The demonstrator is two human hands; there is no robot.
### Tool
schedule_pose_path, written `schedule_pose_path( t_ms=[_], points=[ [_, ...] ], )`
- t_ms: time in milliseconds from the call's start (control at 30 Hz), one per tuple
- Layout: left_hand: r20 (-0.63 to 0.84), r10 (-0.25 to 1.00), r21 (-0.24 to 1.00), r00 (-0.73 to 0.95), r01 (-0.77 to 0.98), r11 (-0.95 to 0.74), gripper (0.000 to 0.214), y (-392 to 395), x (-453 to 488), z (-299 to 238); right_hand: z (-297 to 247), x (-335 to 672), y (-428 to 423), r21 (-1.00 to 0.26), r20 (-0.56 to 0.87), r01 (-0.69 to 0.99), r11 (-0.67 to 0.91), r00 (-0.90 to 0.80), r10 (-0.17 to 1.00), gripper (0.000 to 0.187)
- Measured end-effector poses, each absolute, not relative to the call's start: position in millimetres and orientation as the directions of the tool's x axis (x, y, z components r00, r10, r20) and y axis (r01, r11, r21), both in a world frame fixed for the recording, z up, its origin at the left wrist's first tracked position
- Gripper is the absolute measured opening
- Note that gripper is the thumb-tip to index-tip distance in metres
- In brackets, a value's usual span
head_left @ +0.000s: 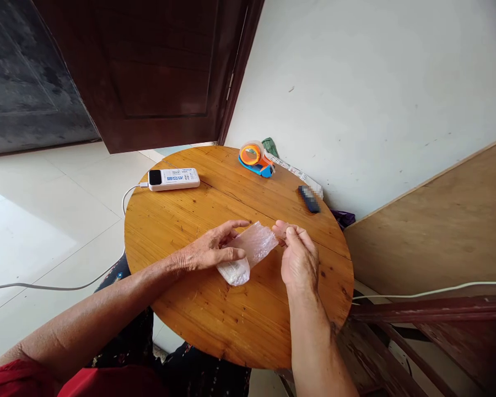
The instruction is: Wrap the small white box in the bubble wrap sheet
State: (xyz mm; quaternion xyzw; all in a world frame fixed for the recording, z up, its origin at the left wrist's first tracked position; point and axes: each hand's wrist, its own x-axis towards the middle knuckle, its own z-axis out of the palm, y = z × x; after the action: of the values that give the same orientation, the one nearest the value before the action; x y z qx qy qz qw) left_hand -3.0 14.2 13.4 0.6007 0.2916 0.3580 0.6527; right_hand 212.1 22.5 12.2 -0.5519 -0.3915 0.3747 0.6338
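A small white item (236, 272) wrapped in clear bubble wrap lies on the round wooden table (215, 317) in front of me. A loose flap of the bubble wrap (258, 242) stretches from it up and to the right. My left hand (219, 245) holds the wrapped item from the left, its thumb across the top and the other fingers partly hidden behind. At the flap's right end is my right hand (300, 253), with thumb and fingertips pinched together close to the wrap's edge. What those fingertips hold, if anything, is too small to make out.
A tape dispenser (256, 160) with orange and blue parts stands at the far edge. A dark blurred object (309, 198) lies at the right. To the left, a white power bank (174, 179) has a cable (66, 286) trailing off the table. A wall (355, 99) borders the back right.
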Motion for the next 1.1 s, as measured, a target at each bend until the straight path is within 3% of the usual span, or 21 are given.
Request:
schedule_pose_path(
  t_ms=[167, 300, 400, 533, 600, 733, 867, 967, 1100],
  points=[
    [-0.022, 0.835, 0.987, 0.55, -0.12, 0.105, 0.037, 12.9, -4.2, 17.4, 7.5, 214.9, 25.6, -0.997, 0.066, -0.004, 0.076, 0.455, 0.888, 0.028],
    [-0.162, 0.868, 0.946, 0.47, -0.178, 0.273, 0.041, 15.2, -2.0, 17.6, 10.3, 213.8, 22.2, -0.958, 0.271, 0.227, 0.175, 0.518, 0.811, 0.03],
    [-0.185, 0.915, 0.937, 0.359, -0.215, 0.274, 0.043, 18.6, -0.5, 14.8, 16.7, 206.3, 13.1, -0.89, 0.406, 0.383, 0.249, 0.416, 0.814, 0.028],
    [-0.167, 0.918, 0.917, 0.36, -0.285, 0.279, 0.048, 19.2, 1.3, 13.8, 19.3, 190.9, 4.0, -0.897, 0.222, 0.411, 0.162, 0.102, 0.97, 0.033],
    [-0.145, 0.897, 0.9, 0.418, -0.321, 0.295, 0.05, 17.5, 2.8, 15.4, 15.8, 186.9, 4.7, -0.901, 0.132, 0.423, 0.094, 0.062, 0.989, 0.038],
    [-0.12, 0.883, 0.829, 0.454, -0.443, 0.34, 0.047, 17.7, 5.3, 17.1, 7.1, 191.8, 11.8, -0.921, 0.123, 0.384, 0.066, 0.125, 0.984, 0.031],
    [-0.222, 0.947, 0.755, 0.234, -0.573, 0.318, 0.039, 26.2, 4.3, 12.7, 6.5, 200.3, 17.4, -0.989, 0.106, 0.131, 0.071, 0.284, 0.953, 0.031],
    [-0.276, 0.951, 0.834, 0.137, -0.457, 0.308, 0.042, 29.9, 1.2, 10.1, 7.4, 201.9, 20.0, -1.0, 0.007, -0.019, 0.013, 0.29, 0.957, 0.031],
    [-0.005, 1.0, 1.0, 0.017, -0.004, 0.005, 0.059, 26.6, -4.1, 13.0, 5.6, 201.3, 21.6, -0.991, -0.1, -0.114, -0.07, 0.288, 0.953, 0.031]
  ],
)
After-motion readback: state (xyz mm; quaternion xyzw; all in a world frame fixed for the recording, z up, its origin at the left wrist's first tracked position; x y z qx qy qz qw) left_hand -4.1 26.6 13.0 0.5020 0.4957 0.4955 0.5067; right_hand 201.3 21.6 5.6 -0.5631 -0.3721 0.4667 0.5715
